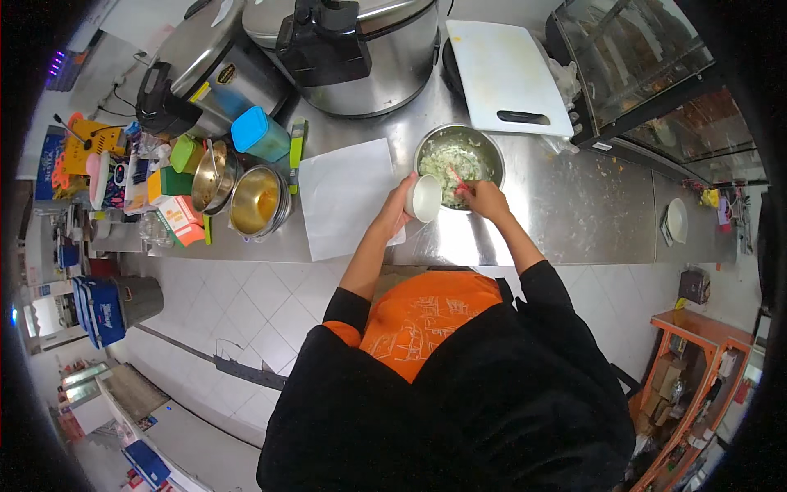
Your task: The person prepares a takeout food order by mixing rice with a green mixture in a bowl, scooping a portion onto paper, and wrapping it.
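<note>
My left hand [392, 212] holds a small white bowl [425, 198], tilted on its side, at the near left rim of a round steel bowl [495, 154]. Inside the steel bowl lies a pale green and white chopped mixture [444, 165]. A red utensil [456, 176] reaches into the mixture, its handle gripped in my right hand [482, 198]; its lower end is hidden in the food. Sheets of white paper [345, 190] lie flat on the steel counter [572, 209], partly under my left forearm.
Behind stand two large steel cookers [375, 80] [215, 67] and a white cutting board [513, 74]. To the left are stacked steel bowls [255, 203], a blue-lidded container [261, 135] and cartons [181, 218]. A glass display case [645, 61] borders the right back.
</note>
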`<act>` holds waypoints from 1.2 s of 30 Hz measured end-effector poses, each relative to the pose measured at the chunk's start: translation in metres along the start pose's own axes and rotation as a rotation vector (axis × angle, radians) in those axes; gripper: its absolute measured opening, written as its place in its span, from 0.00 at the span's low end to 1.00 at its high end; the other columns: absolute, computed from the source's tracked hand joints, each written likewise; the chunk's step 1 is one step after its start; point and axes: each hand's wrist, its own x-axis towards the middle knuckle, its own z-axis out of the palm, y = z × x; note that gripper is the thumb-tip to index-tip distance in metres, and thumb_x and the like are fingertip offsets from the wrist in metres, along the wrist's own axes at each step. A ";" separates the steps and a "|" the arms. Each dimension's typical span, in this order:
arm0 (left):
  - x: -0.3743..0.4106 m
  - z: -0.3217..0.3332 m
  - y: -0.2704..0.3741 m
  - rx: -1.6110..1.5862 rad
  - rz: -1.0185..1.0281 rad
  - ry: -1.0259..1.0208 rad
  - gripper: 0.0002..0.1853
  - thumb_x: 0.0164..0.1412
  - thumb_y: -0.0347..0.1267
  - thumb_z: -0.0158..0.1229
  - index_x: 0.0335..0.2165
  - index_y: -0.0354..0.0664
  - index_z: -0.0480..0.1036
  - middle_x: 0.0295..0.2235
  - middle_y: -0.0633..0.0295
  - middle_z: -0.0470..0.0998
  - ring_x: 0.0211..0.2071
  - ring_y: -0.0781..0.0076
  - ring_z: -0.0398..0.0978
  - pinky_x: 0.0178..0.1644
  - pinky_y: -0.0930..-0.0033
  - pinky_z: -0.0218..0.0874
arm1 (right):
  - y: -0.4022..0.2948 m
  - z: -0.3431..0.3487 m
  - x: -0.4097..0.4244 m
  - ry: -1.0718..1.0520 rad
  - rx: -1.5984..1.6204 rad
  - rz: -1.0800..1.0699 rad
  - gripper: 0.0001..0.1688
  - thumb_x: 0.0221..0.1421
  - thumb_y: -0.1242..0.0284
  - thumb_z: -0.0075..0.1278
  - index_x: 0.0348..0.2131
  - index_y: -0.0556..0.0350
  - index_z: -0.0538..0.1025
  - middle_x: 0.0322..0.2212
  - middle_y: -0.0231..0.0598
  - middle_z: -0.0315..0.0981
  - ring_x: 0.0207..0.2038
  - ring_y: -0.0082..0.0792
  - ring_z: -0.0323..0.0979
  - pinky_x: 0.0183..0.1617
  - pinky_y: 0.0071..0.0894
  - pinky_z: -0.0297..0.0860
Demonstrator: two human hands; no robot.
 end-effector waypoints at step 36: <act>0.057 0.048 -0.008 -0.530 0.119 0.071 0.28 0.56 0.53 0.38 0.48 0.49 0.61 0.47 0.59 0.65 0.48 0.60 0.65 0.49 0.52 0.59 | -0.062 -0.036 -0.074 0.632 -0.088 -0.145 0.21 0.53 0.72 0.43 0.48 0.56 0.66 0.25 0.47 0.69 0.21 0.45 0.71 0.22 0.37 0.67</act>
